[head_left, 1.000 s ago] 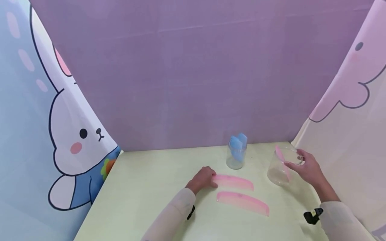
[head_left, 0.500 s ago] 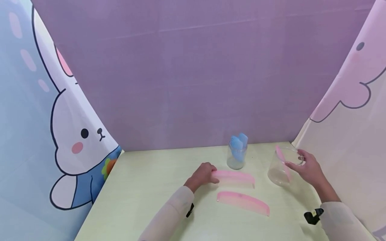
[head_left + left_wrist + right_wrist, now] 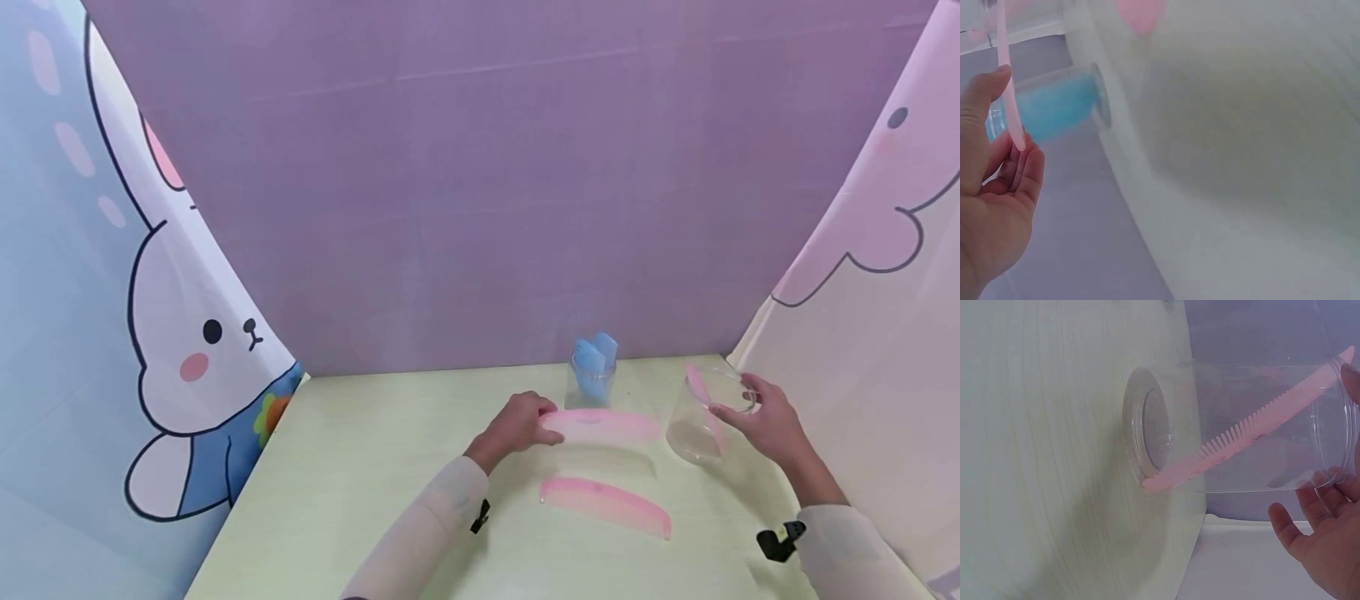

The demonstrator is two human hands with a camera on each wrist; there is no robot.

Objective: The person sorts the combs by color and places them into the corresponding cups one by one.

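My left hand [image 3: 519,427] pinches one end of a pink comb [image 3: 600,425] between thumb and fingers. The comb is lifted off the table, its shadow beneath it; in the left wrist view the comb [image 3: 1010,100] is seen edge-on. A second pink comb [image 3: 606,506] lies flat nearer the front. At the right, a clear plastic jar [image 3: 688,433] stands on the table, and my right hand [image 3: 772,421] grips its rim. Another pink comb [image 3: 1247,434] leans slantwise inside the jar, teeth visible in the right wrist view.
Behind the lifted comb, a smaller clear cup [image 3: 577,396] holds blue pieces [image 3: 592,358] whose kind is unclear. The pale table [image 3: 375,467] meets a purple backdrop [image 3: 480,208] at the rear. Printed cloths hang at both sides.
My left hand has lifted the upper comb off the table and carried it back and to the right, toward the jar. The right hand and jar stay in place.
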